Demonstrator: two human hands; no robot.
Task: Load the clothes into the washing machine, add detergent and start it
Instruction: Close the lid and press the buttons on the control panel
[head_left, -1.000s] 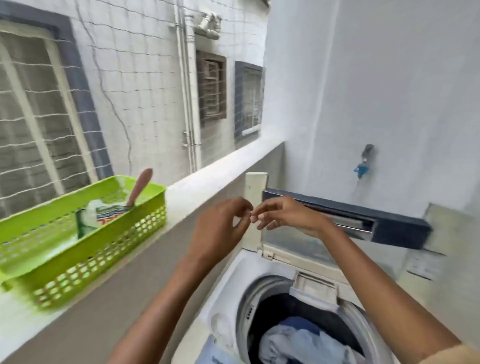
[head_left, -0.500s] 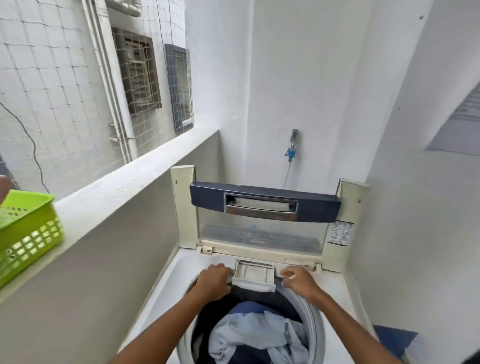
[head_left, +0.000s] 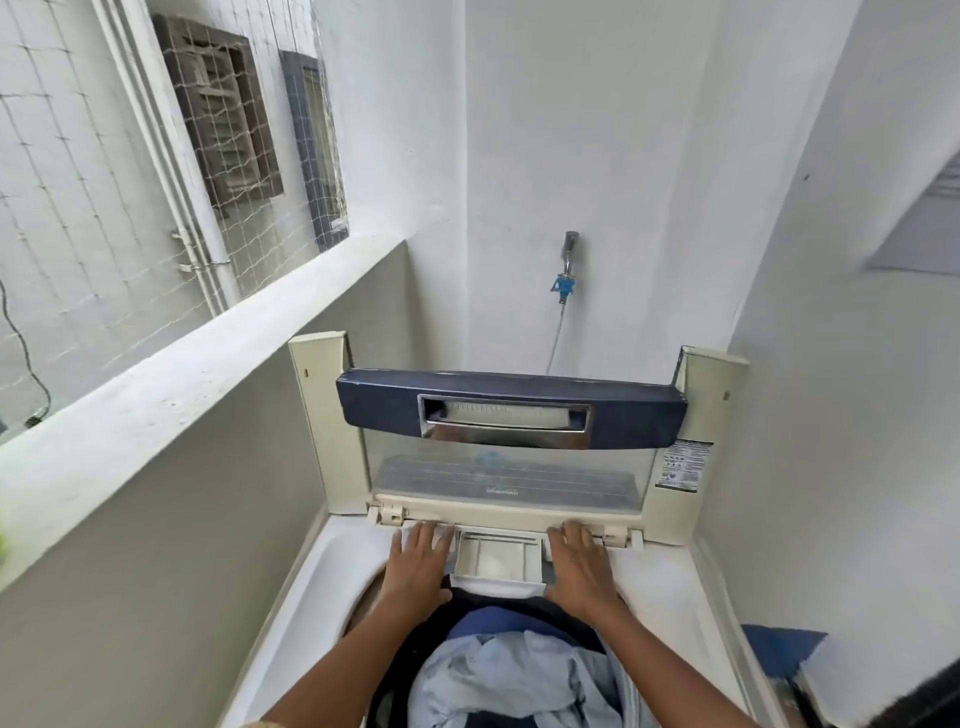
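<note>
A white top-loading washing machine (head_left: 332, 551) stands below me, its folded lid (head_left: 511, 410) raised upright at the back. Light blue and dark blue clothes (head_left: 519, 675) fill the drum. A small detergent drawer (head_left: 498, 561) sticks out from the back rim over the drum, with white powder in it. My left hand (head_left: 415, 561) lies flat on the rim just left of the drawer, fingers straight. My right hand (head_left: 582, 566) lies flat on the rim just right of it. Neither hand holds anything.
A concrete parapet ledge (head_left: 182, 374) runs along the left, netting beyond it. A tap with a blue hose fitting (head_left: 565, 270) is on the back wall. White walls close in on the right. A blue and white object (head_left: 784, 654) sits at lower right.
Both hands came down from in front of the lid to the drum rim, then spread flat either side of the drawer. The view swung right and the green basket left the frame.
</note>
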